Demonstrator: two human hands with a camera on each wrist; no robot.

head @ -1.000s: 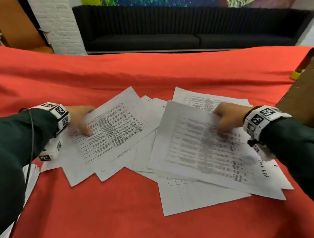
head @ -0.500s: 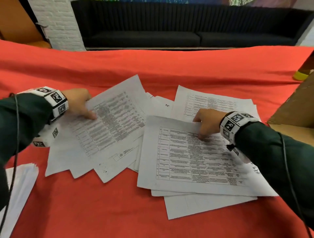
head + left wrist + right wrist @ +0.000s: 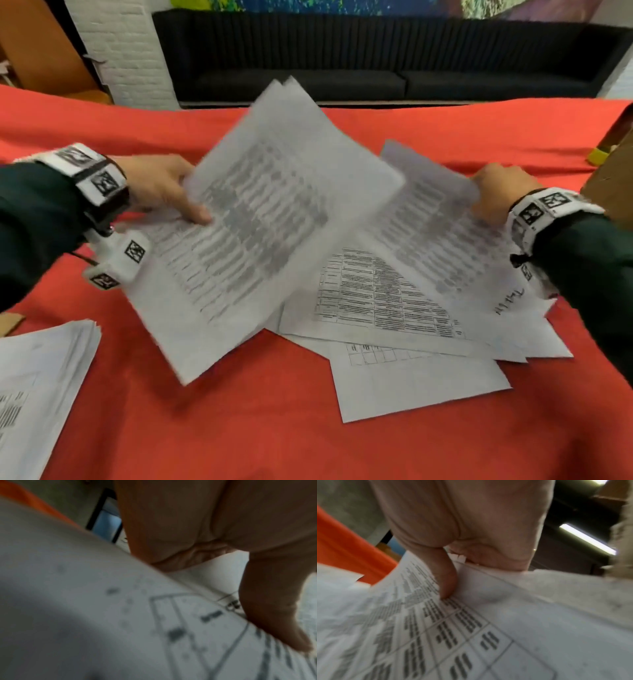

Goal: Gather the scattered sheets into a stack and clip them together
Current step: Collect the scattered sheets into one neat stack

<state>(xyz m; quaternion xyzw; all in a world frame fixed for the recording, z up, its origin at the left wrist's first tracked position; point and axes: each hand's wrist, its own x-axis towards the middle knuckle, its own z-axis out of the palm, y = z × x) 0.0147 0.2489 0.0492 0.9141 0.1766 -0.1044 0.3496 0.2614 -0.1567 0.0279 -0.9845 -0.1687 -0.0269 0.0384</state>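
My left hand (image 3: 161, 185) pinches lifted sheets (image 3: 253, 219), right hand (image 3: 496, 192) pinches the other bunch (image 3: 431, 222); loose pages (image 3: 394, 308) lie between, nearer my right

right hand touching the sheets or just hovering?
Touching. The right wrist view shows the right hand with its thumb pressed onto the printed sheets and their edge tucked against the palm.

head view downward, wrist views close (sheets (image 3: 253, 219) shared)
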